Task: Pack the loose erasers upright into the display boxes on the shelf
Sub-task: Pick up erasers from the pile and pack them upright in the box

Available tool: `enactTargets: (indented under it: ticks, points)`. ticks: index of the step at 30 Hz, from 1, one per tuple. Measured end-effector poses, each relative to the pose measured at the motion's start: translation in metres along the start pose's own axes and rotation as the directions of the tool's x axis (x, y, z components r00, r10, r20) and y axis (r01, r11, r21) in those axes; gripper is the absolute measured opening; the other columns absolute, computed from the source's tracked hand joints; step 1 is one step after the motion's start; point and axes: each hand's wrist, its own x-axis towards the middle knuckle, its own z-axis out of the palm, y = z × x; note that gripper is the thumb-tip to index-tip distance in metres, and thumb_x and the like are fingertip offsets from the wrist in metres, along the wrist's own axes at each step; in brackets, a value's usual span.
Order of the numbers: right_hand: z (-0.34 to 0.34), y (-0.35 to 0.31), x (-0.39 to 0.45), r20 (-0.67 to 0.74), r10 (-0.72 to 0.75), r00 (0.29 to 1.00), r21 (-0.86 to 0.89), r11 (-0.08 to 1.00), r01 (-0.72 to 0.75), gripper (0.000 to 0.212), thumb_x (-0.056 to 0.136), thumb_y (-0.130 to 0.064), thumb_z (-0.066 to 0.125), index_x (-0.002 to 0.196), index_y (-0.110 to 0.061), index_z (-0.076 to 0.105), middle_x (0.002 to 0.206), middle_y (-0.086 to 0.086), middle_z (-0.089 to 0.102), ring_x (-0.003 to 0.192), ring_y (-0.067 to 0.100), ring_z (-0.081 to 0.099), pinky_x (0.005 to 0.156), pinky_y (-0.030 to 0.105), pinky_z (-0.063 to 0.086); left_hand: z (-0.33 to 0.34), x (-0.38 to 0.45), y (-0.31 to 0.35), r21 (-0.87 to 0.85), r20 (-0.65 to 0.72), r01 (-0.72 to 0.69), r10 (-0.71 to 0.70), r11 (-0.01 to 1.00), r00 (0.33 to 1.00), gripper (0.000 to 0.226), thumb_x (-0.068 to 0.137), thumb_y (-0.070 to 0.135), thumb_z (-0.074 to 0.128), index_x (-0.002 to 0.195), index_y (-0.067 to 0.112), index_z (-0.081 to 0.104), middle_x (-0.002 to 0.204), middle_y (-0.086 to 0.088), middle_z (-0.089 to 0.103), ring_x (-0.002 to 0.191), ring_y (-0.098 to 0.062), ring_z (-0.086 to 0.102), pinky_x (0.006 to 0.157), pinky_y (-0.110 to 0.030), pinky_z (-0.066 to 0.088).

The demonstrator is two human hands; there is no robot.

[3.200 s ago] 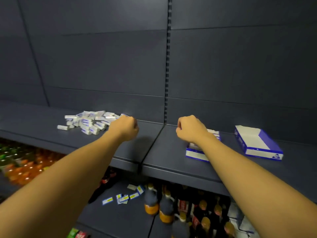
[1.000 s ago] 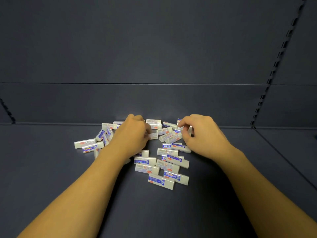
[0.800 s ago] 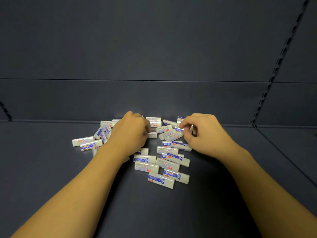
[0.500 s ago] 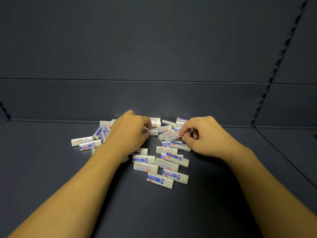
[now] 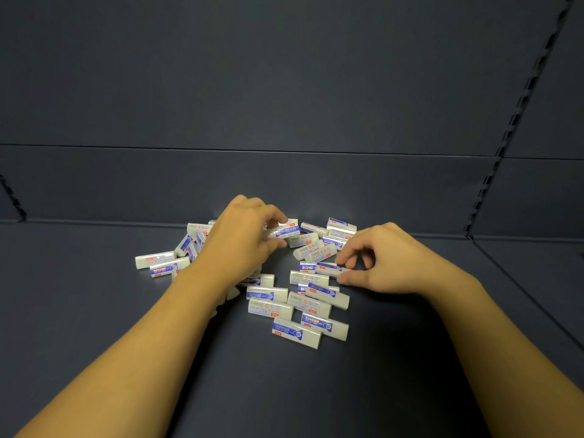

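1. Closest to me I see two bare arms reaching out over the dark shelf (image 5: 94,311).
2. A bit further out is the pile of erasers (image 5: 297,298). They are small white blocks with blue labels. They all lie flat on the shelf, some on top of each other, none standing up.
3. The right hand (image 5: 392,263) is at the right side of the pile. Its thumb and first finger are curled around the end of one flat eraser (image 5: 328,269) and pinch it.
4. The left hand (image 5: 243,238) is at the back of the pile. Its fingers are curled around a blue eraser (image 5: 286,231), which it holds just above the others.
5. More erasers lie behind and to the left of that hand.
6. Farthest away is the dark back wall (image 5: 284,105), with a slotted rail (image 5: 518,115) on the right. I see no display boxes here.
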Motion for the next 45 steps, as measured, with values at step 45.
enactTargets:
  ticks: [45]
  points:
    - [-0.052,-0.011,-0.163,-0.6,0.277,0.75,-0.059,0.92,-0.387,0.017,0.079,-0.025,0.075,0.093,-0.032,0.07,0.087,-0.014,0.061,0.08,0.007,0.055,0.067,0.03,0.046,-0.018,-0.011,0.127,-0.208,0.014,-0.295,0.304,0.933,0.952,0.015,0.086,0.032,0.073,0.1,0.033,0.072,0.095,0.009,0.062,0.094,-0.014,0.047,0.08,-0.032,0.047]
